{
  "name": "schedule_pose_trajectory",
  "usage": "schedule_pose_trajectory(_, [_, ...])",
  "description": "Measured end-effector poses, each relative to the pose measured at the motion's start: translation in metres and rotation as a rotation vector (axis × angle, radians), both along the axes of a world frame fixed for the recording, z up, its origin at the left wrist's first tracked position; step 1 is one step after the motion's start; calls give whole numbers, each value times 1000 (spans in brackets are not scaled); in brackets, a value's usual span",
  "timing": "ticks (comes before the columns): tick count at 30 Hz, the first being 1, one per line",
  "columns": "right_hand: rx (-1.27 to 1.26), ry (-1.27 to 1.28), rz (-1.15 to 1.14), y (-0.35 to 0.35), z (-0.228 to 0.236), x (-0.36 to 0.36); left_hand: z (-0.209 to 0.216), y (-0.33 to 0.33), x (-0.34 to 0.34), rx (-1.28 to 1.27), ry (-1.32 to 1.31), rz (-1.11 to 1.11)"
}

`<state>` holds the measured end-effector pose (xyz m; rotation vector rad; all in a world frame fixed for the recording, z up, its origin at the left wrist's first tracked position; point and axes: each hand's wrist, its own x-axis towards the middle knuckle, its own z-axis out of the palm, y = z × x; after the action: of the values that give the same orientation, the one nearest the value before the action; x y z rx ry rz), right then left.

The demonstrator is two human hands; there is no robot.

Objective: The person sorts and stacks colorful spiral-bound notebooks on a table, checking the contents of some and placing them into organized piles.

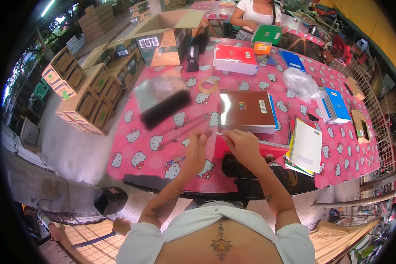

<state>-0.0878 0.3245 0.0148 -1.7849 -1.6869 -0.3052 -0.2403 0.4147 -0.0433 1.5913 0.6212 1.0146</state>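
Note:
My left hand (pixel 197 152) is closed, its fingertips pinching the end of a thin, dark spiral binding coil (pixel 185 134) that trails left over the tablecloth and looks blurred. Close beside it, my right hand (pixel 243 144) grips the left end of a red notebook (pixel 272 149), which stands tilted near the front edge of the table. The fingertips of the right hand are partly hidden. Just beyond the hands lies a stack of notebooks with a brown cover (pixel 244 110). A bundle of black coils (pixel 165 110) rests left of that stack, against a clear plastic sheet (pixel 154 90).
White and yellow spiral notebooks (pixel 307 145) lie at right, near blue notebooks (pixel 335 105) and crumpled plastic (pixel 301 84). Farther back are a tape roll (pixel 201 86), a tape dispenser (pixel 192 59) and red notebooks (pixel 235 58). Cartons (pixel 86 99) stand left; another person (pixel 257 15) sits across, near a green notebook (pixel 267 34).

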Motion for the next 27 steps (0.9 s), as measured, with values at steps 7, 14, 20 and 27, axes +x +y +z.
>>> schedule_pose_trajectory(7, [24,29,8,0,-4,7,29,17,-8,243,185,11])
schedule_pose_trajectory(14, [23,27,-7,1,-4,4,43,21,-14,526,256,-38])
schedule_pose_trajectory(20, [20,46,-4,-4,0,-1,39,21,-11,542,247,18])
schedule_pose_trajectory(27, [-118,92,66,-13,9,-1,63,35,-10,718,266,-198])
